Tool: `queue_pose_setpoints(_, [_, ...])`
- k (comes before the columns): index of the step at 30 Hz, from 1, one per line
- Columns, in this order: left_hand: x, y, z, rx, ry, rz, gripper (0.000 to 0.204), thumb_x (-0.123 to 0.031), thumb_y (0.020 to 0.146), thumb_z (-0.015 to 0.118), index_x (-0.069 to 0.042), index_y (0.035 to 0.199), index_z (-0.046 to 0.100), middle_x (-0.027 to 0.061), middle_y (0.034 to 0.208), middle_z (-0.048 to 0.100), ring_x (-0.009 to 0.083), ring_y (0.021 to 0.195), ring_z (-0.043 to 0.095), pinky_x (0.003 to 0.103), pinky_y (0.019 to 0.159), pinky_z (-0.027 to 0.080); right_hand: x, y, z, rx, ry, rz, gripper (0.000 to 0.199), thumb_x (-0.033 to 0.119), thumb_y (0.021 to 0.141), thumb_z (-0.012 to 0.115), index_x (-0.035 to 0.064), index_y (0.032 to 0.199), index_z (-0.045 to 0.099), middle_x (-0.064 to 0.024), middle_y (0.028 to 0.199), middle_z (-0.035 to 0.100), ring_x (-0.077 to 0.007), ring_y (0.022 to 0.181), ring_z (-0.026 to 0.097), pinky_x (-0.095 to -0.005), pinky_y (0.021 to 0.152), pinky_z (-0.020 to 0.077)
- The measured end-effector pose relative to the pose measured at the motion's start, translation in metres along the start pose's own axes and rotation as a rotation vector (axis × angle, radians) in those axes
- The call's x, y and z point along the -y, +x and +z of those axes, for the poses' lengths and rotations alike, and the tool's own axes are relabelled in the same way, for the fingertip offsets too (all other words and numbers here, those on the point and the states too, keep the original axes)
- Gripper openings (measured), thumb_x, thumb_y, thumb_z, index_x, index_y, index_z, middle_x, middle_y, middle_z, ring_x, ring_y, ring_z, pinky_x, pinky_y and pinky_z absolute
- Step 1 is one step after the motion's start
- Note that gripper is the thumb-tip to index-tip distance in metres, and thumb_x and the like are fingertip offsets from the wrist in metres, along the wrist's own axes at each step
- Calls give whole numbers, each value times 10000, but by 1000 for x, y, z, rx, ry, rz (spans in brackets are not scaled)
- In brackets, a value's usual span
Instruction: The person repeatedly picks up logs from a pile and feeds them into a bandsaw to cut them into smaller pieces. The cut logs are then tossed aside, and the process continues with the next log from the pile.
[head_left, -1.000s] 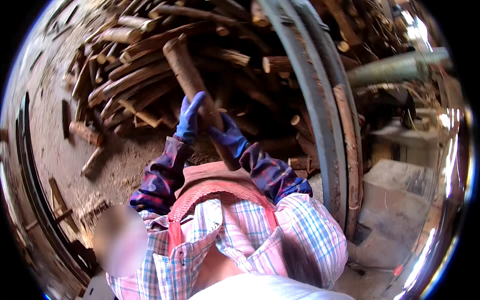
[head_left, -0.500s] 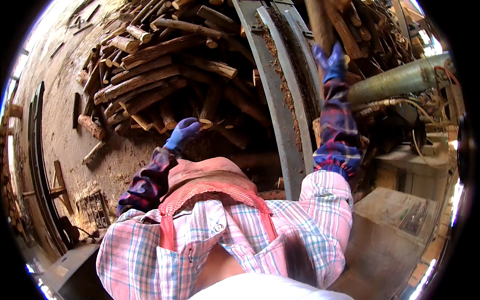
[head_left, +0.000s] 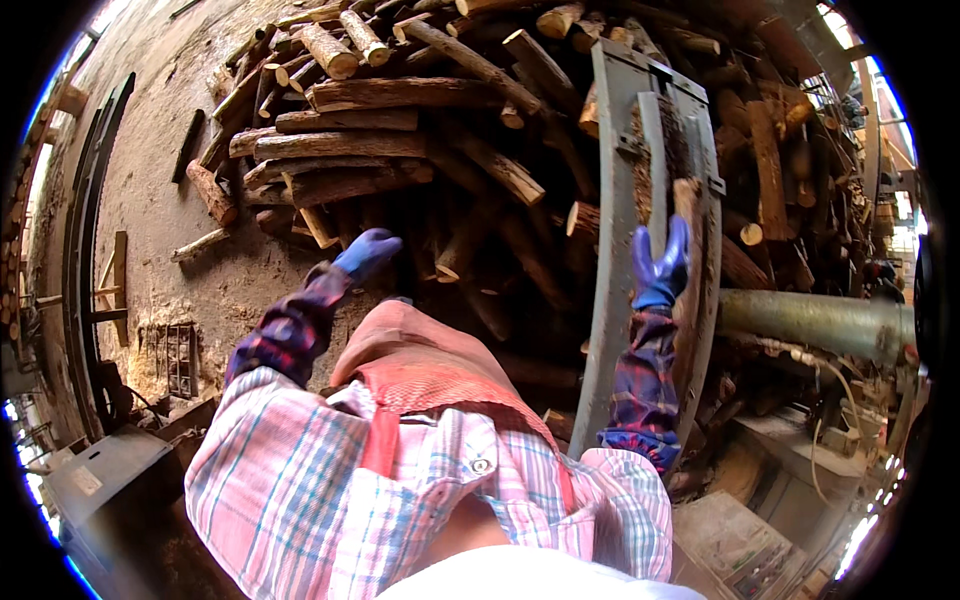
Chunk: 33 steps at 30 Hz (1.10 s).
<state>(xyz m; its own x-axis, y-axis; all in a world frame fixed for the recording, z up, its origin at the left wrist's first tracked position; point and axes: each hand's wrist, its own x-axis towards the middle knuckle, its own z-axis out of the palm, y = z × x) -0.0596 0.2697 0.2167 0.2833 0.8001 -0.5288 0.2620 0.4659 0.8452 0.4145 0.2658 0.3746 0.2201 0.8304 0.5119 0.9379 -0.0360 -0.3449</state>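
Note:
My right hand [head_left: 662, 266], in a blue-purple glove, reaches over a long grey metal trough [head_left: 610, 270]. Its thumb and fingers are spread apart with nothing gripped between them. Right beside that hand and forearm, a bark-covered log [head_left: 687, 202] lies lengthwise in the trough; my arm hides part of it. Gloved the same way, my left hand [head_left: 368, 255] hangs in front of the log pile, fingers stretched toward the right. No object shows in it. Bits of bark line the trough.
A large heap of cut logs [head_left: 340, 145] lies ahead and left of the trough, with more logs [head_left: 765, 165] beyond its right side. A thick greenish metal cylinder [head_left: 815, 322] runs off to the right. A metal box [head_left: 110, 475] stands at the lower left.
My view has turned, so the trough sits further right. The log by my right hand now lies in the trough, and that hand has come lower. My left hand stays beside the pile.

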Motion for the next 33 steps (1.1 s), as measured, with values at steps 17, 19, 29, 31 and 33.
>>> queue_pose_setpoints(17, [-208, 503, -67, -364, 1635, 446, 797, -317, 716, 607, -174, 1423, 269, 78, 1447, 317, 264, 1332, 315, 399, 1063, 294, 39, 114, 140, 240, -285, -224, 514, 305, 850, 579, 40, 1282, 494, -167, 1345, 463, -369, 1228, 444, -464, 1023, 368])
queue_pose_setpoints(19, [-195, 543, -91, -342, 1658, 648, 829, -299, 671, 629, -169, 1414, 286, 98, 1421, 350, 288, 1311, 329, 414, 1047, 312, 49, 124, 143, 271, -309, -202, 487, 301, 840, 584, 50, 1253, 529, -153, 1319, 495, -348, 1213, 468, -447, 1010, 384])
queue_pose_setpoints(29, [-261, 461, -26, 137, 1847, 484, 339, -263, 624, 700, -119, 929, 673, 117, 1019, 661, 296, 1006, 612, 414, 838, 496, 35, 115, 128, 235, -192, -116, 516, 252, 779, 611, 41, 1242, 529, -143, 1323, 485, -319, 1221, 461, -427, 1049, 346])
queue_pose_setpoints(31, [-273, 410, -39, 96, 1720, 507, 376, -280, 613, 706, -122, 949, 645, 126, 939, 664, 322, 898, 636, 420, 779, 519, 35, 113, 125, 214, -180, -103, 551, 282, 767, 621, 41, 1252, 519, -141, 1333, 475, -310, 1229, 452, -422, 1058, 336])
queue_pose_setpoints(33, [-293, 350, -54, 39, 1485, 547, 391, -311, 611, 705, -74, 912, 628, 169, 862, 656, 340, 833, 638, 424, 753, 516, 32, 111, 127, 208, -156, -103, 615, 342, 749, 632, 25, 1261, 505, -149, 1353, 449, -309, 1248, 429, -420, 1062, 329])
